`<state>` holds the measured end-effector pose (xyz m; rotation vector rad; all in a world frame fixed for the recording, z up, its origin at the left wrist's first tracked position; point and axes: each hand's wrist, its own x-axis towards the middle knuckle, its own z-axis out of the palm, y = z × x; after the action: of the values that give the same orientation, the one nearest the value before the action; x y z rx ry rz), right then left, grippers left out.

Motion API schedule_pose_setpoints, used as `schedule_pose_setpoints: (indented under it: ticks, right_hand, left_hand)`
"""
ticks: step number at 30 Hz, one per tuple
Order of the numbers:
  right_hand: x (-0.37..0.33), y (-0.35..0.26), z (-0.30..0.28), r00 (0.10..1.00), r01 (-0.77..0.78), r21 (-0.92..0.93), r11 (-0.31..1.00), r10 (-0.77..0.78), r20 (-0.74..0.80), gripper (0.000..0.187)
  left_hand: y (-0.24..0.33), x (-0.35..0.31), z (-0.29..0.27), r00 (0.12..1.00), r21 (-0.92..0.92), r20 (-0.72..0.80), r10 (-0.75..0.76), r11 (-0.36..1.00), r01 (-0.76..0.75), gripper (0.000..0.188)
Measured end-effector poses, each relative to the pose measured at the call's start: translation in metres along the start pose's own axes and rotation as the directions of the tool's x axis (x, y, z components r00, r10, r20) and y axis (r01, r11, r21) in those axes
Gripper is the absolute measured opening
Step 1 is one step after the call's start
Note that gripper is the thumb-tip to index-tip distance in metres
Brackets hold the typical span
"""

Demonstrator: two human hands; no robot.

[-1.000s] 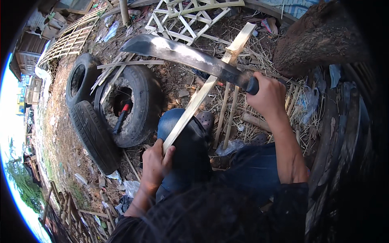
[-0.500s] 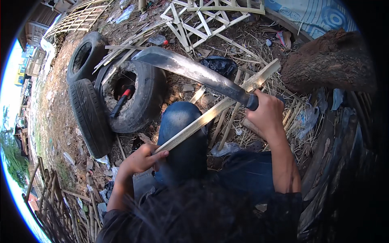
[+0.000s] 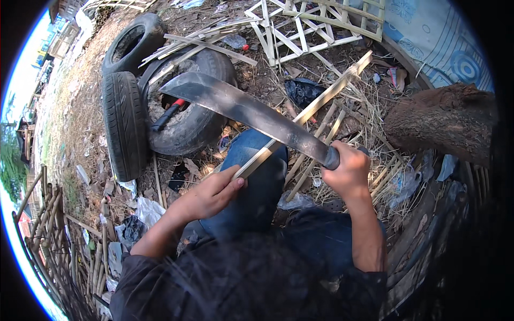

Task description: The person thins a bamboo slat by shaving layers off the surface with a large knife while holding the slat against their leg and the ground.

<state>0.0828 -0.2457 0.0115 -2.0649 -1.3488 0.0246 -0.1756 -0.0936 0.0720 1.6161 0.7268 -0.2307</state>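
I'm seeing the long, pale, split-wood strip (image 3: 324, 98) lying slantwise over the blue denim knee (image 3: 265, 179), its near end sitting in the left hand (image 3: 217, 193), whose fingers are wrapping snugly round it, thumb along the top. The right hand (image 3: 349, 168) is gripping the dark, broad, curved steel machete (image 3: 243, 108) by the handle, fist fully closed, blade crossing over the strip just beyond the knee. I can't tell from here whether the edge is biting or only hovering. I'm reading this as a trimming or shaving step; the next move, I'm judging, is calling for a firm left hold, a shallow blade angle and an edge facing clear of fingers and knee. Going outward: past the blade, a black rubber tyre (image 3: 209, 125) is lying flat, a red-and-black stick-shaped tool (image 3: 167, 117) resting in its middle; a treaded black tyre (image 3: 126, 125) is standing beside it. Farther off, a pale slatted lattice (image 3: 342, 28) is lying on the ground, and a rough brown trunk (image 3: 439, 120) is filling the right.
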Motion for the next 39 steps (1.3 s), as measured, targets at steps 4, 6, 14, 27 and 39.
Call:
schedule_pose_setpoints:
  ticks: [4,6,14,27,39]
  right_hand:
    - [-0.002,-0.008,0.005,0.999,0.037,0.015,0.999,-0.037,0.016,0.030]
    - [-0.005,-0.017,0.010,0.999,0.030,0.031,0.999,-0.031,0.026,0.029]
    - [-0.006,-0.046,0.026,0.978,0.089,0.101,0.991,-0.106,0.178,0.023]
    - [-0.003,-0.045,0.040,0.953,0.053,0.071,0.996,-0.071,0.293,0.024]
    - [-0.007,-0.044,0.047,0.951,0.057,0.022,0.998,-0.061,0.303,0.031]
  left_hand:
    - [-0.008,0.007,0.013,0.963,0.181,-0.184,0.199,0.969,-0.166,0.032]
    - [0.012,0.008,0.019,0.977,0.219,-0.200,0.077,0.975,-0.032,0.033]
    - [0.002,0.015,0.020,0.984,0.109,-0.177,-0.020,0.993,0.040,0.032]
    - [-0.004,0.022,0.029,0.970,0.080,-0.208,0.127,0.990,-0.113,0.020]
    - [-0.010,0.009,0.031,0.970,-0.106,-0.232,0.073,0.989,-0.100,0.016]
